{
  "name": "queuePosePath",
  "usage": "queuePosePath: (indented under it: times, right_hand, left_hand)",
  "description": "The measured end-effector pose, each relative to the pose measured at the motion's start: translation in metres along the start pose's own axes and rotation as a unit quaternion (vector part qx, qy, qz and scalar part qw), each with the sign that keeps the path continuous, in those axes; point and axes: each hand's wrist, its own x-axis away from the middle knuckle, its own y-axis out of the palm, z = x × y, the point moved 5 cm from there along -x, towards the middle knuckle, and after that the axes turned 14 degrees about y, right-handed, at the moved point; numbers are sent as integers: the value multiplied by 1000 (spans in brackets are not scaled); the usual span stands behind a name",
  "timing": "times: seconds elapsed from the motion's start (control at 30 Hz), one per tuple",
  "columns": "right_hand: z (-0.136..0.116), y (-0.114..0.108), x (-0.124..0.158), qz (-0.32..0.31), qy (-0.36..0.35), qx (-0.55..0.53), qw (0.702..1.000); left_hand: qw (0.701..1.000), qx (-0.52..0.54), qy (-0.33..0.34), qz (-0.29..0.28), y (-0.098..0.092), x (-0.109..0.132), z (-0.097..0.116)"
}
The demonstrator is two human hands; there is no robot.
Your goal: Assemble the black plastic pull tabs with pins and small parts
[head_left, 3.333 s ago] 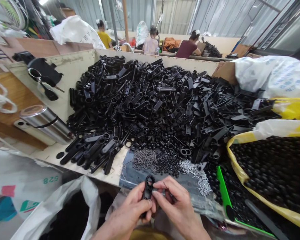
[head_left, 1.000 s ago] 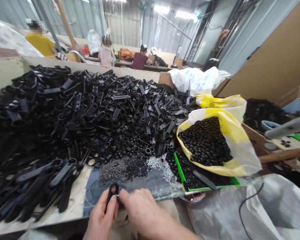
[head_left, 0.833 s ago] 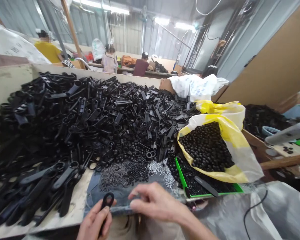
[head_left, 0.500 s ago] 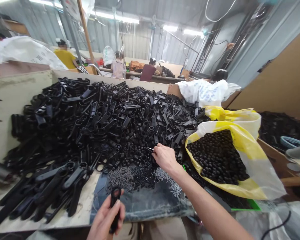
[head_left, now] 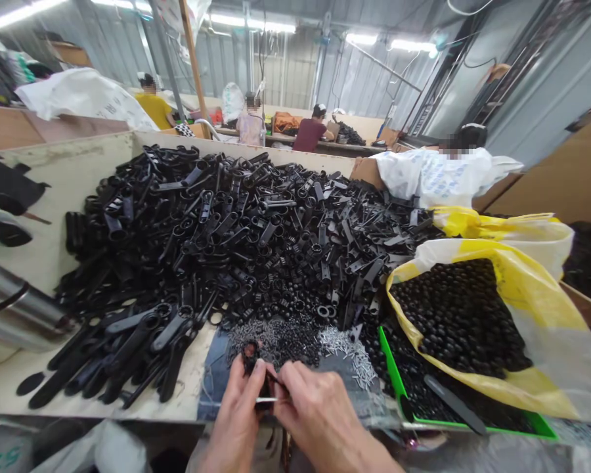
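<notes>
Low in front of me, my left hand [head_left: 241, 407] is closed around a black plastic handle with a ring at its top end [head_left: 250, 351]. My right hand [head_left: 315, 401] meets it from the right, fingers pinched on a thin pointed metal tool [head_left: 266, 399] that lies across the handle. Its kind is unclear, and the fingers hide most of it. Just beyond my hands, a blue cloth [head_left: 217, 358] bears small grey pieces [head_left: 253, 334], small black pieces [head_left: 298, 345] and silver pins [head_left: 362, 371]. Behind them rises a big heap of black plastic parts [head_left: 217, 223].
Several finished-looking black handles [head_left: 128, 355] lie at left, near a steel flask [head_left: 20, 302]. On the right, a yellow-white sack [head_left: 546, 341] of black balls stands over a green tray [head_left: 394, 368] holding a dark flat strip [head_left: 456, 404]. Several people sit farther back.
My right hand has come back from the small parts at the heap's edge to the handle in my left hand, bringing the metal tool. The view has shifted slightly right to left.
</notes>
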Motion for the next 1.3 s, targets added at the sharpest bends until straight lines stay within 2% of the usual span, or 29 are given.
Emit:
queuePosePath:
  times: [0.1, 0.2, 0.4, 0.67, 0.9, 1.17, 1.3]
  right_hand:
    - [-4, 5, 17, 17, 11, -97, 995]
    - [-1, 6, 24, 24, 33, -190, 981]
    - [5, -4, 32, 64, 60, -323, 942]
    - [-1, -22, 36, 77, -5, -290, 954]
    - [1, 1, 42, 97, 29, -308, 946]
    - [-5, 6, 47, 126, -5, -281, 951]
    - [-5, 10, 47, 94, -1, -276, 957]
  left_hand:
    - [999, 12, -27, 27, -7, 3, -3]
    - [998, 42, -22, 36, -14, 6, -2]
    - [998, 66, -1, -25, -7, 18, 5]
    - [995, 74, 12, -62, -3, 25, 15]
    - [994, 72, 18, -78, 1, 26, 12]
    - [995, 50, 18, -87, 4, 27, 9]
    - [995, 41, 39, -86, 4, 27, 9]
